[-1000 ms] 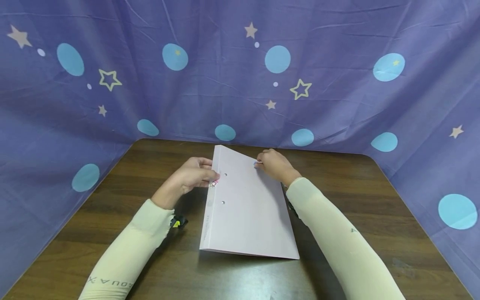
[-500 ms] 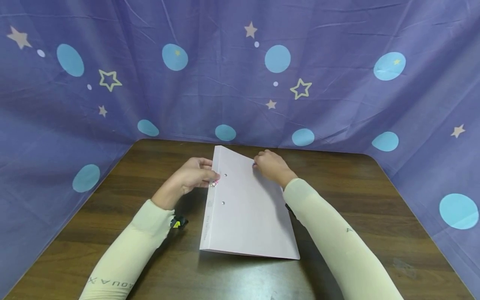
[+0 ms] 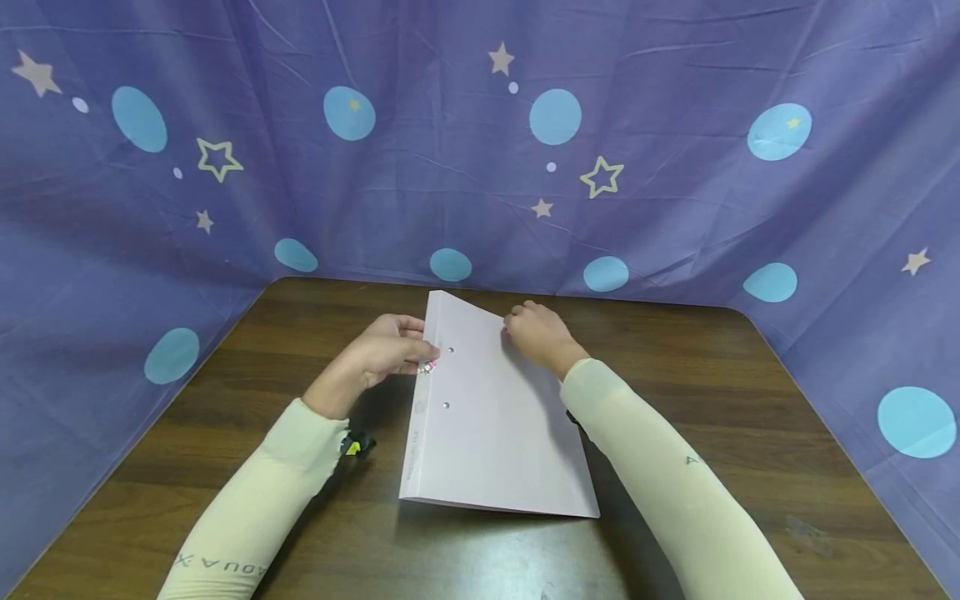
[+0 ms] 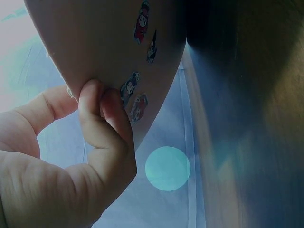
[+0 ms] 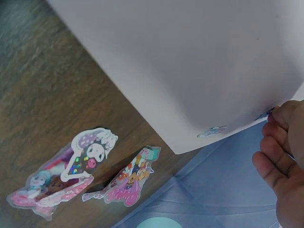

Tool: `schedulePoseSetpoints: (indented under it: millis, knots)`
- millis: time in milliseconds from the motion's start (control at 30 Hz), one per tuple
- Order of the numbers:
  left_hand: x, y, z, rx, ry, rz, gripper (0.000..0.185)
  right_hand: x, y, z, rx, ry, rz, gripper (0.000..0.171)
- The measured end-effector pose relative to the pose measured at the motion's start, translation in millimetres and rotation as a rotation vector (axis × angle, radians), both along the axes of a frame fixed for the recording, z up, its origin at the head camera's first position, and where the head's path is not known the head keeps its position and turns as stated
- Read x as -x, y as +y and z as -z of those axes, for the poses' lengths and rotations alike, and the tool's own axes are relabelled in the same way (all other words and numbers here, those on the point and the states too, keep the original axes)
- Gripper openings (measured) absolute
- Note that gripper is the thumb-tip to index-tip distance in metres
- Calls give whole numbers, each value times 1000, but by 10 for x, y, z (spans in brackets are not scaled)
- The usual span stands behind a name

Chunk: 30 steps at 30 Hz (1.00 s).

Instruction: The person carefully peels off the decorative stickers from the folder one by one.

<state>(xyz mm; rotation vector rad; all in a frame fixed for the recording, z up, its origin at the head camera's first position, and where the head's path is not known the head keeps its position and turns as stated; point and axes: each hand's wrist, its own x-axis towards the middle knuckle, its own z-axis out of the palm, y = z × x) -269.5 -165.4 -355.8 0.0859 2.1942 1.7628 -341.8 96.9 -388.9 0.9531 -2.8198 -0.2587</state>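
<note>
A pale lilac folder lies closed on the dark wooden table, with two metal rivets near its spine. My left hand grips the spine at the far left corner, thumb and fingers curled round it. Small cartoon stickers run along that spine. My right hand sits at the cover's far right edge, with curled fingers pinching that edge. A small sticker clings to the cover's rim beside them.
Two loose cartoon stickers lie on the wood under the raised cover edge. A purple cloth with stars and blue dots walls the table at the back and both sides. Bare wood stretches to the right and in front.
My right hand has slid slightly left along the cover's far edge. The small blue bit at its fingertips no longer shows in the head view. The left hand and folder stay put.
</note>
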Motion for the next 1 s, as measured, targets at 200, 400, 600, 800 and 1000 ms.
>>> schedulePoseSetpoints:
  millis: [200,400,600,800,1000]
  knots:
    - [-1,-5,-2,4,3,9,65,-12,-19,-22,21,-9,45,24]
    - [-2,-3,-7,5,0,4,64,14,-8,-34,77,-34,92,25]
    - [2,-4,-1,5,0,0,63,37,67,-44,151,-75,138,23]
    - [-2,-11,10,3,-4,1,64,33,195,-55,319,-115,148,19]
    - [4,-21,13,-4,1,8,66,40,359,-95,368,-81,145,19]
